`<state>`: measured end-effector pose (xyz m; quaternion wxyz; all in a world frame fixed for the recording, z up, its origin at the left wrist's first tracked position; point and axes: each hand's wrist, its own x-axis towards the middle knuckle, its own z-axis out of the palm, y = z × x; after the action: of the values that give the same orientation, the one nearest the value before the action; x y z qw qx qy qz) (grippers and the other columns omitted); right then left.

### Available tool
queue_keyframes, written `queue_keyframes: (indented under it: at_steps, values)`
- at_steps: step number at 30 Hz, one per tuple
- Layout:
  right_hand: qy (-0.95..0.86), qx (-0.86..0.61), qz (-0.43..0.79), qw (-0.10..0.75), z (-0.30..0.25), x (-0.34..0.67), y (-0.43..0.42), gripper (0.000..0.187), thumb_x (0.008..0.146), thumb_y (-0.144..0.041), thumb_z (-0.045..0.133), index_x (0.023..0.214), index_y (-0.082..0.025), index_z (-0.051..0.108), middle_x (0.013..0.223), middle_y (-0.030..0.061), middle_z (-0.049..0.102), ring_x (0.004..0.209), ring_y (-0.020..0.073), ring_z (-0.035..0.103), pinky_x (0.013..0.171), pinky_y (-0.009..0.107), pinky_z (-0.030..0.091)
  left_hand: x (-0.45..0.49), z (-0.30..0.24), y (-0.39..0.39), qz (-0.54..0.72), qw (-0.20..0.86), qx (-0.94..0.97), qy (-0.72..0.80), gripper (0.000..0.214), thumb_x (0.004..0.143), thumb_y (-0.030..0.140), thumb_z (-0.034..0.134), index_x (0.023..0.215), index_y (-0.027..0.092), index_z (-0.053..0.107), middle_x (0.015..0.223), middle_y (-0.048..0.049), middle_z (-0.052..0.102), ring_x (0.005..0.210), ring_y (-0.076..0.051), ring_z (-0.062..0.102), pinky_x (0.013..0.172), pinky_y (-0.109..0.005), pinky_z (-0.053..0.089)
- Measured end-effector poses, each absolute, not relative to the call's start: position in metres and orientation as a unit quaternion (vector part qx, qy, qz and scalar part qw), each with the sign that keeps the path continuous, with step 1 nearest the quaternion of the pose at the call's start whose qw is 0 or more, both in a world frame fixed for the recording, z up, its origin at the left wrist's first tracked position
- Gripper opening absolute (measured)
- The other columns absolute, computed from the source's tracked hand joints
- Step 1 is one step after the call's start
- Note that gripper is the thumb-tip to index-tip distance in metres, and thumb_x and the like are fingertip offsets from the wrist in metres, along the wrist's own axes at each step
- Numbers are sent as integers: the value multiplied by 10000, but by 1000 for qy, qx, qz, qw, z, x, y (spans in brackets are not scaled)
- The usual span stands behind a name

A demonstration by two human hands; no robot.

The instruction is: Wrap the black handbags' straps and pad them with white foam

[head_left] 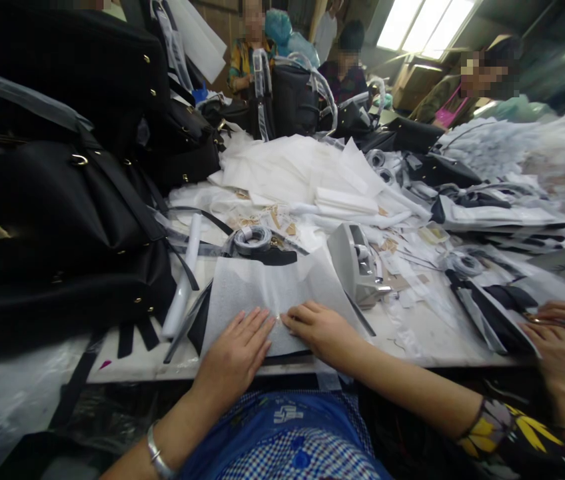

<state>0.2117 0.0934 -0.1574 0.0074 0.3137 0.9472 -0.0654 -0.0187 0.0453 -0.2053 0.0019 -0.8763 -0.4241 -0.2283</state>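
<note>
"Where is the white sheet (242,287)?"

"We find it beneath our fingers (253,327): left hand (235,350) flat, fingers together; right hand (325,333) curled, whether pinching we cannot tell. Tape dispenser (350,267) stands beyond right fingers."

silver bangle (156,455) | blue checked garment (267,461) | black sleeve (530,443) — yellow-flowered

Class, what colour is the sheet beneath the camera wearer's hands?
The sheet is pale greyish white; head view.

Sheet (282,280) on bench (442,337), ctr of dial. Coil (256,248) just behind, 12 o'clk; paper stack (287,163) farther back, same line. Tape disp. (343,257) at 2. Bag pile (47,207) at 10, roll (177,307) betw. it & sheet.
</note>
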Motion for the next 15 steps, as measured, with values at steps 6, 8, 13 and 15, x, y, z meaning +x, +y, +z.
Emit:
queue_keyframes:
  at_steps: [6, 8, 13, 15]
  values:
    - [965, 259, -19, 38, -144, 206, 102, 299, 1000, -172, 443, 1229, -115, 627, 1237, 155, 632, 1270, 290, 500, 1183, 575, 234, -17, -192, 47, -168, -6, -884, -435, 390, 1019, 226, 399, 1378, 171, 541, 1413, -104, 576, 1315, -262, 531, 1142, -551, 368]
    - [962, 269, -40, 14, -145, 213, 105, 343, 994, -248, 475, 1300, -145, 590, 1486, 164, 463, 1439, 325, 321, 1207, 598, 133, -20, -187, 49, -133, -6, -886, -445, 393, 1016, 273, 418, 1389, 226, 537, 1434, -97, 558, 1338, -294, 503, 1165, -648, 254]
    - [945, 307, -113, -6, -157, 229, 107, 478, 994, -347, 469, 1455, -224, 475, 1612, 124, 293, 1504, 306, 209, 1215, 569, 117, -37, -187, 55, -82, 11, -908, -411, 523, 964, 404, 534, 1469, 306, 439, 1559, -108, 397, 1451, -350, 327, 1159, -631, 250]
    - [941, 315, -119, -17, -162, 230, 104, 517, 997, -340, 462, 1505, -262, 406, 1625, 102, 267, 1515, 290, 180, 1217, 567, 112, -42, -191, 56, -88, 21, -912, -399, 571, 966, 411, 529, 1506, 311, 374, 1584, -106, 354, 1462, -332, 307, 1173, -601, 238]
